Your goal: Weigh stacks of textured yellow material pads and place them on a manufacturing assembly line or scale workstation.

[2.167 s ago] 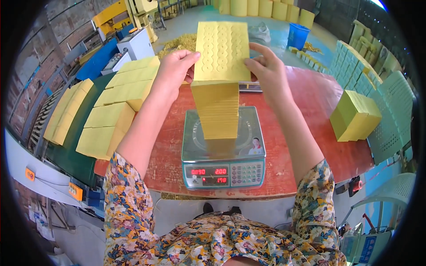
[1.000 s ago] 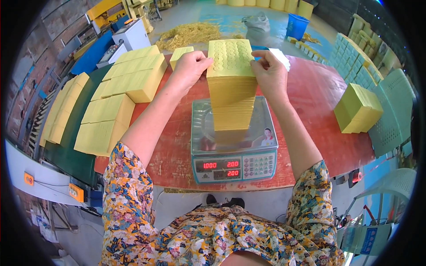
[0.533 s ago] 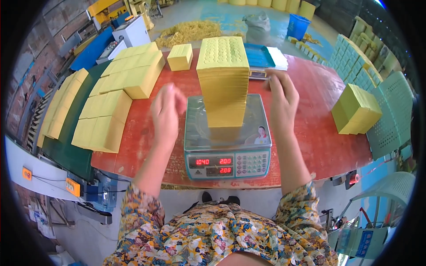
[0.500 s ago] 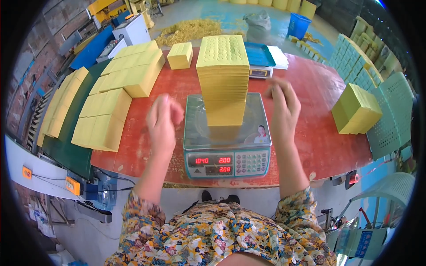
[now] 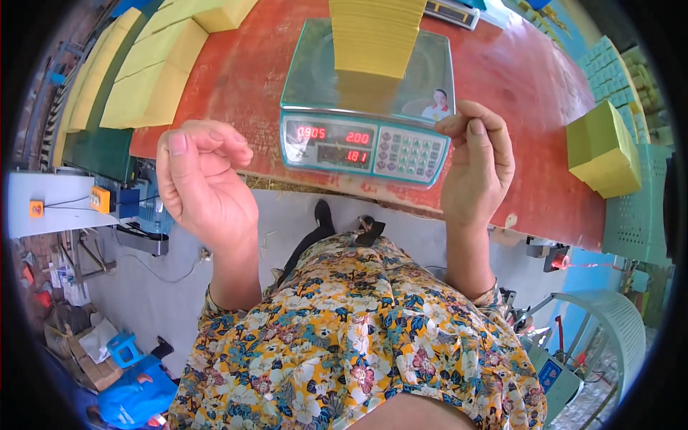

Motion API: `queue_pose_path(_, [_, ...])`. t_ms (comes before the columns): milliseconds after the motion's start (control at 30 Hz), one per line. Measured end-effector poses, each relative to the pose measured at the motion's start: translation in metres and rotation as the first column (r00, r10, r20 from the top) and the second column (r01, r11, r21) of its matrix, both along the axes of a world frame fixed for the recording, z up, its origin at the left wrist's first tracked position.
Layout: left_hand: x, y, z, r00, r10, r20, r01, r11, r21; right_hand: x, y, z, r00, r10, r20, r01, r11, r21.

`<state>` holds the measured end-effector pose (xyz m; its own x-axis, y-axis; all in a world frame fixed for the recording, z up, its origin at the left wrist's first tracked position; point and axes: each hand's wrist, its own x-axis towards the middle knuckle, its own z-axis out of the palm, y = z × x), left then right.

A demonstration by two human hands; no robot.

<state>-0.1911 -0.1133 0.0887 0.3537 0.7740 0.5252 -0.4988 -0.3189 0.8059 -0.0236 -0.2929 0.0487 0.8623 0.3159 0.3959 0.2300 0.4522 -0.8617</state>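
Observation:
A tall stack of yellow paper sheets [image 5: 376,39] stands on the glass-like top plate of a teal and white digital scale [image 5: 365,147]. The stack's upper end is cut off by the picture's edge. My left hand [image 5: 208,179] hovers to the left of the scale, over the near table edge, fingers loosely curved and apart, nothing in it. Close by the scale's right front corner is my right hand [image 5: 476,165], raised with its fingers bent and the thumb apart from the index fingertip. It holds nothing I can see.
The scale sits on a worn red table [image 5: 523,165]. Blocks of yellow paper [image 5: 147,89] line the left, and another yellow block [image 5: 605,147] stands at the right edge beside a green perforated panel [image 5: 638,215]. A second device [image 5: 451,13] shows at the far side.
The view has tilted down and nearer my body, so the scale and stack sit higher in the picture. Both hands have drawn back from beside the stack. The red digits on the scale have changed.

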Motion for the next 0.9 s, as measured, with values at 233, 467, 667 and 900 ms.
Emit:
queue_pose_path(233, [-0.014,-0.019,-0.012,0.997,0.076,0.0,-0.076,0.995,-0.069,-0.009,-0.016,-0.009,0.995,0.07,-0.077,-0.072,0.997,-0.02])
queue_pose_path(467, [0.002,0.004,-0.015,0.999,0.026,-0.028,-0.027,0.999,-0.039,0.003,-0.002,-0.012,0.996,0.036,-0.086,-0.036,0.999,-0.002])
queue_pose_path(667, [0.08,0.08,-0.026,0.972,-0.193,-0.136,0.178,0.977,-0.117,0.053,0.038,-0.022,0.985,-0.027,-0.168,0.015,0.997,-0.073])
queue_pose_path(900, [0.219,0.149,-0.033,0.795,-0.605,-0.036,0.523,0.716,-0.462,0.147,0.118,-0.04,0.946,0.001,-0.323,-0.03,0.996,-0.086])
